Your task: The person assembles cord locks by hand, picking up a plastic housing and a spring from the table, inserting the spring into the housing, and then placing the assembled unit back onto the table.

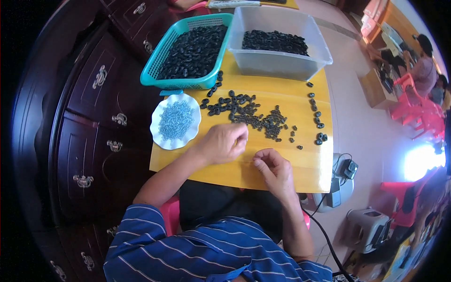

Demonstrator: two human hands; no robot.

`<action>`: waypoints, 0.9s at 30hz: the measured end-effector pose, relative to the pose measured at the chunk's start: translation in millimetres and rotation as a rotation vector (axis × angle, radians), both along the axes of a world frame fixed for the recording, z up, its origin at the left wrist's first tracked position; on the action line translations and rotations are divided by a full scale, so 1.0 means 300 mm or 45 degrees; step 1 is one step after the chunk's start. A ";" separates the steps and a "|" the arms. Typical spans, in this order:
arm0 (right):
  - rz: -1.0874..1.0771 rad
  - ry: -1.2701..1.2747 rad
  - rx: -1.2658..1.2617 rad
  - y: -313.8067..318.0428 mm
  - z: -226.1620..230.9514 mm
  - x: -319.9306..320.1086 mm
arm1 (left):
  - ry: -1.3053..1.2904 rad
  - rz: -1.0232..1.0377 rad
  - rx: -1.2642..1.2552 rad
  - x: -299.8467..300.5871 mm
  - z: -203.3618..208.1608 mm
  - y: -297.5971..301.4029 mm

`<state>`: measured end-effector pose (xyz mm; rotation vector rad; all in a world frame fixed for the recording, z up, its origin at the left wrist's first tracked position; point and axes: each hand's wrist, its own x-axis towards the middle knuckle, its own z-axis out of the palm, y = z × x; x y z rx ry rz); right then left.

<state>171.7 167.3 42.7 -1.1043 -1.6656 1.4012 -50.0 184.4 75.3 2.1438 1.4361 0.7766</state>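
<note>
Indoors, a left hand (224, 143) curls and a right hand (276, 171) pinches at a yellow counter (310, 164), though whether either grip holds anything cannot be told; small black pieces (272, 124) lie on it just beyond, right of a white dish (155, 126).

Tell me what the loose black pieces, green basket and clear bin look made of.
Loose black pieces: perhaps plastic or rubber, dark with faint sheen; too small to settle. Green basket: probably moulded plastic, slightly shiny, given its evenly perforated wall. Clear bin: likely plastic, hazy finish; its walls look translucent.
</note>
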 end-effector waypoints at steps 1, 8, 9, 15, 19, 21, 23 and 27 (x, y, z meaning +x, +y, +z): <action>-0.004 -0.016 -0.042 0.002 0.007 -0.003 | -0.018 0.028 0.007 -0.015 -0.015 -0.040; -0.078 0.138 -0.207 0.027 -0.018 -0.040 | -0.010 0.078 -0.092 -0.108 -0.105 -0.213; -0.083 0.053 -0.148 0.042 -0.008 -0.058 | -0.037 0.073 -0.080 -0.114 -0.105 -0.221; -0.095 -0.356 0.543 0.199 0.004 -0.240 | -0.104 0.127 -0.031 -0.101 -0.113 -0.232; -0.053 -0.599 0.786 0.267 -0.011 -0.358 | -0.133 0.130 0.026 -0.115 -0.134 -0.242; -0.026 -0.772 0.820 0.283 -0.027 -0.389 | -0.134 0.127 0.052 -0.117 -0.145 -0.241; -0.022 -0.839 0.868 0.288 -0.039 -0.416 | -0.135 0.121 0.079 -0.124 -0.146 -0.244; -0.013 -1.000 0.989 0.298 -0.056 -0.429 | -0.167 0.112 0.055 -0.129 -0.141 -0.245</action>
